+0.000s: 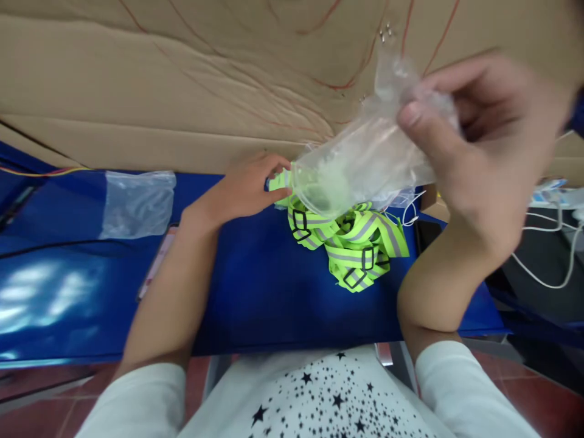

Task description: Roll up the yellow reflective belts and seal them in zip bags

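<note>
My right hand (483, 128), somewhat blurred, pinches a clear plastic bag (378, 158) between thumb and fingers and holds it up at a slant. The bag's lower end hangs over a heap of neon yellow-green reflective straps (360, 243) with grey stripes and black buckles. Behind the clear plastic, part of the straps shows through. My left hand (250, 185) reaches to the left end of the heap. Its thumb and fingers close around a folded bit of the yellow-green strap there.
On the blue table (260, 274), another clear bag (139, 204) lies at the left near a phone (157, 261). Cardboard (182, 91) with red thread lines rises behind. White cables (556, 283) and a dark device lie at the right.
</note>
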Tool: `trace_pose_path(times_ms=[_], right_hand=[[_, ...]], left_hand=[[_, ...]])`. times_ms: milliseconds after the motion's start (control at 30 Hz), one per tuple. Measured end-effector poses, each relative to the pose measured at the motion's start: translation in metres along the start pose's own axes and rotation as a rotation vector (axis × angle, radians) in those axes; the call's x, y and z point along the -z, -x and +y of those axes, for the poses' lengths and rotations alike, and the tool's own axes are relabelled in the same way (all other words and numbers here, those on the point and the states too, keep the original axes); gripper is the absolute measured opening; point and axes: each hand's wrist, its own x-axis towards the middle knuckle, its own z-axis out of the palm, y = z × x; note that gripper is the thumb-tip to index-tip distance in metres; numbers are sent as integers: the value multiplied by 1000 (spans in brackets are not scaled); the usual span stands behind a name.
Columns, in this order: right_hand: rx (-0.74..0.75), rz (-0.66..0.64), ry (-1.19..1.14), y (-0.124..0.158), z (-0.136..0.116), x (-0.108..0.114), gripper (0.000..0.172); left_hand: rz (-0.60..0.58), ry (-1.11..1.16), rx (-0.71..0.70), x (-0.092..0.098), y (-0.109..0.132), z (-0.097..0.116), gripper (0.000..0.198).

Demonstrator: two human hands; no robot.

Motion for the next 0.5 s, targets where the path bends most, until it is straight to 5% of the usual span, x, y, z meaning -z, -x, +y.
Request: trace_pose_path(times_ms=[67, 133, 167, 333, 500], right_hand=[[-43, -180, -13, -12, 29, -4, 41], [-146, -578, 79, -22, 58, -7, 37], [-207, -665, 139, -26, 69, -7, 34], [-440, -547, 391, -22, 80, 8, 27], [-398, -291, 517, -13, 43, 13, 25]], left_hand=[[113, -151, 109, -10, -3, -2, 64], [186, -245, 206, -20, -6, -4, 72], [182, -250, 228, -24, -7, -4, 75], [-80, -133, 196, -36, -14, -11, 88], [-60, -154, 175, -32, -16, -21, 83]])
